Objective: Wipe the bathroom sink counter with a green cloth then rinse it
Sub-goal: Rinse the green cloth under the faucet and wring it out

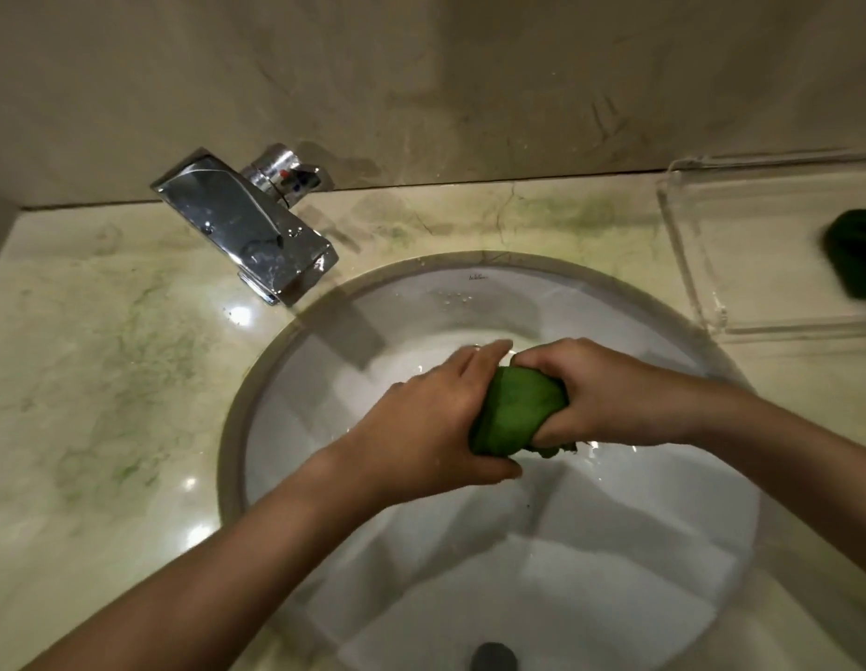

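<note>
A bunched green cloth (516, 409) is held over the middle of the white sink basin (421, 302). My left hand (431, 418) grips its left side, fingers wrapped under it. My right hand (600, 394) grips its right side, with a bit of cloth sticking out below the fist. The two hands touch at the top of the cloth. The marble counter (106, 355) around the basin shows greenish streaks and wet glints.
A chrome tap (247, 225) stands at the back left with its spout over the basin rim; no water runs from it. A clear plastic tray (760, 244) sits on the counter at the right, with a dark green object (855, 254) at its far edge. The drain (494, 657) lies at the bottom.
</note>
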A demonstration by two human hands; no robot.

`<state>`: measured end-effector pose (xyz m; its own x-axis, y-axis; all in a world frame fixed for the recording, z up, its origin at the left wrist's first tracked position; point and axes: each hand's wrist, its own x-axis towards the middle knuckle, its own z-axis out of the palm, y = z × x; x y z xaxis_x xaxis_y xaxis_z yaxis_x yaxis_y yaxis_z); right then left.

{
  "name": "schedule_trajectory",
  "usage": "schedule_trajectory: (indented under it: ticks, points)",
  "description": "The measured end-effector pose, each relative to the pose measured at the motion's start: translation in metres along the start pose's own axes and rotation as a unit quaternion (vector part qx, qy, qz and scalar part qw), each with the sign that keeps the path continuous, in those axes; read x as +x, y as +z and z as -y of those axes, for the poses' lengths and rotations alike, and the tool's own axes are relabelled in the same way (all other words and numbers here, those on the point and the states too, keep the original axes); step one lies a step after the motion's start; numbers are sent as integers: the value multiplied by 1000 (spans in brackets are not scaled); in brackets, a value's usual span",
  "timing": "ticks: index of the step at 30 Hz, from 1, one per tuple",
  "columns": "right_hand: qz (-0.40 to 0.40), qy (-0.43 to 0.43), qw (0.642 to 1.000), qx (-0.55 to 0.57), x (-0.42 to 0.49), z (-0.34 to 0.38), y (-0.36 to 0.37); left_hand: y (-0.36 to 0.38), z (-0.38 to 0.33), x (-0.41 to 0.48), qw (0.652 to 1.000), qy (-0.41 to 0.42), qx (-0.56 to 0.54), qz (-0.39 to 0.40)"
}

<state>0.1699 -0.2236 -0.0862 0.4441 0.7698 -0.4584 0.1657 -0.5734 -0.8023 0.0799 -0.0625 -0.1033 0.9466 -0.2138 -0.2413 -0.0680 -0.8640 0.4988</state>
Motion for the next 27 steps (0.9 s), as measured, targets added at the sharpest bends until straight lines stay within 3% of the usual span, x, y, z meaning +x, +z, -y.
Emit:
schedule_trajectory:
  ticks: [5, 8, 11, 13, 17, 20, 22, 24, 27]
  points:
    - [200, 81, 966, 141, -9, -3, -20, 3, -3, 7, 999, 41, 20, -4]
    - [191, 147, 901, 361, 0, -21, -23, 0, -3, 10, 995, 100, -8, -16]
    - [274, 165, 863, 391, 9, -26, -13, -3, -2, 15, 990, 139, 3, 19]
    - [305, 191, 879, 312, 12, -20, -12, -6, -3, 16, 988, 141, 5, 65]
    - [224, 250, 932, 136, 13, -7, -1, -4, -5, 18, 980, 112, 127, 109]
    - [148, 234, 959, 61, 17, -4, 15, -3, -7, 25, 961, 95, 253, 64]
    - [73, 210, 974, -36, 20, -3, 22, -2, -8, 30, 958, 63, 279, 37]
    - [12, 157, 959, -235, 26, -3, 23, 3, -8, 32, 968, -6, 251, 19]
    - [-82, -2, 884, -460, 30, -6, 22, 12, -8, 35, 980, -131, 143, 42]
